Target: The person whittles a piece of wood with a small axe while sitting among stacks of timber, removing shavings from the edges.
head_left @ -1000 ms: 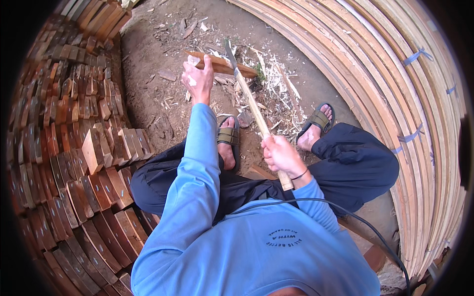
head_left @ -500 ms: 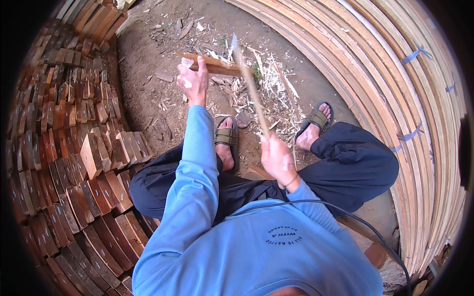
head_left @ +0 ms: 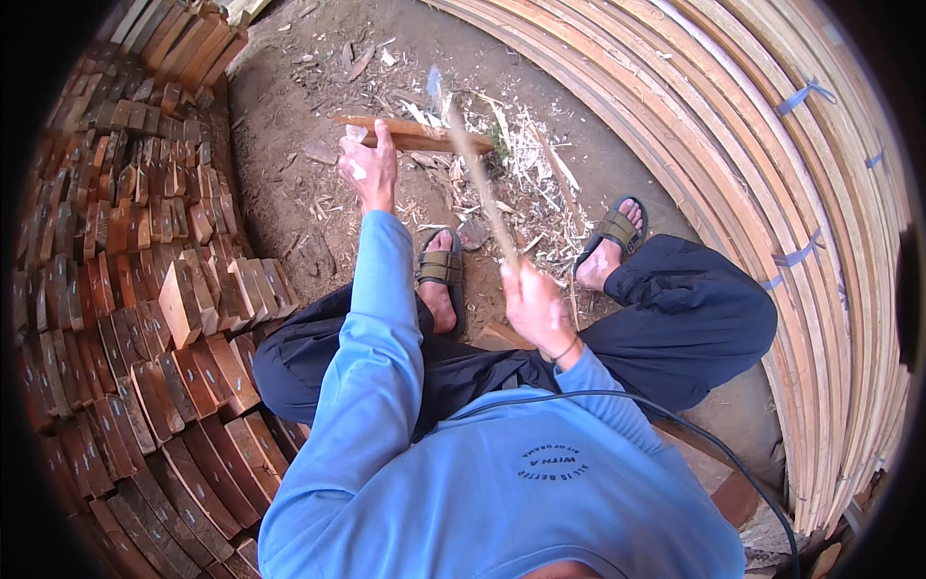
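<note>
Over on the left, stacked wooden blocks point(head_left: 125, 289) are filling the whole flank in reddish-brown rows, while long pale boards point(head_left: 743, 125) are curving up the right side through the fisheye. Between them a person in a light-blue shirt point(head_left: 463, 492) and dark trousers point(head_left: 685, 304) is sitting, knees spread wide. And here's the long-handled blade point(head_left: 479, 183)! Its straight, pale, wood-coloured handle is slanting up and leftward from the lap, and its head is showing only as a bluish blur. Behind that handle, out past the feet, the wooden piece point(head_left: 424, 137) is lying crosswise near the ground: warm orange-brown along its upper edge, darker on the near side, its right end sitting beside pale shavings point(head_left: 531, 145). Whether blade and wood are touching, I'm not able to tell. The right hand point(head_left: 538, 307) is closing firmly around the handle low down; the left hand point(head_left: 368, 172) is gripping the wood near its left end, thumb pointing up. Olive-strapped sandals point(head_left: 441, 265) are framing the near side of the work area, and blue ties point(head_left: 805, 96) are binding the boards. Now the writing: dark lettering point(head_left: 558, 461) is running in a small ring on the shirt, appearing upside down from here, and tiny light-blue marks are dotting some block ends, too small for reading.
</note>
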### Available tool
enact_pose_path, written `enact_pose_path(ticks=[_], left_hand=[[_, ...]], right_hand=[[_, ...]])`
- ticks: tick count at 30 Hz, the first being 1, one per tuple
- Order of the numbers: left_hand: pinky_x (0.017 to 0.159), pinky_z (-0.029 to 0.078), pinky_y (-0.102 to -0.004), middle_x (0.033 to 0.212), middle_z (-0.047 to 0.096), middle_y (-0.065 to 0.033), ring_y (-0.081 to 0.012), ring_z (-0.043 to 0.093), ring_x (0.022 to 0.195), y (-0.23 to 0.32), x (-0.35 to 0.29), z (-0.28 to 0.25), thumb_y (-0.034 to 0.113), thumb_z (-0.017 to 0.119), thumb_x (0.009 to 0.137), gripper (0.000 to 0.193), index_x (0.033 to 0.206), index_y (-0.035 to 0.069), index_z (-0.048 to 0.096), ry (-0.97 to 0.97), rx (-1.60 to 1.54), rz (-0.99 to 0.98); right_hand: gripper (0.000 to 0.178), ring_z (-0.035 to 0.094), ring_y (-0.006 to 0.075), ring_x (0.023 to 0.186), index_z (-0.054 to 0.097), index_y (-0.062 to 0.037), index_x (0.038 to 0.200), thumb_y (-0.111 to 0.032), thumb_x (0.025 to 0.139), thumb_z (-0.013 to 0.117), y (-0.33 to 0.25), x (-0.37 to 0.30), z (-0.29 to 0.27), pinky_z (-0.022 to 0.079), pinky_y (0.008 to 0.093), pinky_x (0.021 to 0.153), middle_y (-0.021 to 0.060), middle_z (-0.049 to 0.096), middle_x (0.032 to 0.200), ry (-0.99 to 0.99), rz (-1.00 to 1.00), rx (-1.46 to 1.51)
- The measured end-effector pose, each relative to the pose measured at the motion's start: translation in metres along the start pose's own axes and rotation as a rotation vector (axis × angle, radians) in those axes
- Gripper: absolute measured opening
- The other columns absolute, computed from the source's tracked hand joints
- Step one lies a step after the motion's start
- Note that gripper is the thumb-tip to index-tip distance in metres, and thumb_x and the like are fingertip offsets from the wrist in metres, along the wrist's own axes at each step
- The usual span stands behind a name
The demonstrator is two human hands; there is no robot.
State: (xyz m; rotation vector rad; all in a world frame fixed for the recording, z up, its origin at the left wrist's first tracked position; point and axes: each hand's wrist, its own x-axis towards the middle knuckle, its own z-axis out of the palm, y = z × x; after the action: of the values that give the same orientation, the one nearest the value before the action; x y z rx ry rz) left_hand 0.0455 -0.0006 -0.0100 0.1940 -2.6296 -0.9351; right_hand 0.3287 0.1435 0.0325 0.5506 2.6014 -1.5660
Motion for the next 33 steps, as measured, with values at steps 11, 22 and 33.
enact_pose_path(ticks=[11, 22, 33], left_hand=[[0.086, 0.05, -0.052, 0.093, 0.067, -0.0333, -0.048, 0.066, 0.09, -0.009, 0.001, 0.0, 0.046, 0.065, 0.088, 0.058, 0.102, -0.011, 0.059, -0.019, 0.001, -0.014], [0.082, 0.052, -0.0495, 0.09, 0.068, -0.0305, -0.0469, 0.067, 0.085, 0.016, -0.002, 0.004, 0.046, 0.067, 0.087, 0.056, 0.099, -0.008, 0.059, -0.017, 0.015, 0.086], [0.083, 0.052, -0.0515, 0.092, 0.067, -0.0341, -0.0475, 0.067, 0.087, 0.009, 0.004, 0.003, 0.043, 0.064, 0.09, 0.057, 0.103, -0.012, 0.057, -0.074, -0.025, -0.005]], right_hand=[[0.025, 0.061, 0.0489, 0.064, 0.052, 0.0039, 0.095, -0.02, 0.099, 0.054, -0.024, -0.004, -0.005, 0.047, 0.0548, 0.058, 0.0272, 0.059, 0.066, 0.082, 0.012, -0.008], [0.029, 0.062, 0.0399, 0.061, 0.057, 0.0026, 0.095, -0.024, 0.102, 0.049, 0.039, -0.008, 0.013, 0.05, 0.048, 0.057, 0.0221, 0.063, 0.072, -0.053, 0.003, -0.168], [0.03, 0.06, 0.038, 0.058, 0.054, 0.0011, 0.093, -0.027, 0.103, 0.05, -0.042, -0.008, -0.061, 0.046, 0.0448, 0.056, 0.0194, 0.057, 0.064, -0.146, 0.194, 0.185]])
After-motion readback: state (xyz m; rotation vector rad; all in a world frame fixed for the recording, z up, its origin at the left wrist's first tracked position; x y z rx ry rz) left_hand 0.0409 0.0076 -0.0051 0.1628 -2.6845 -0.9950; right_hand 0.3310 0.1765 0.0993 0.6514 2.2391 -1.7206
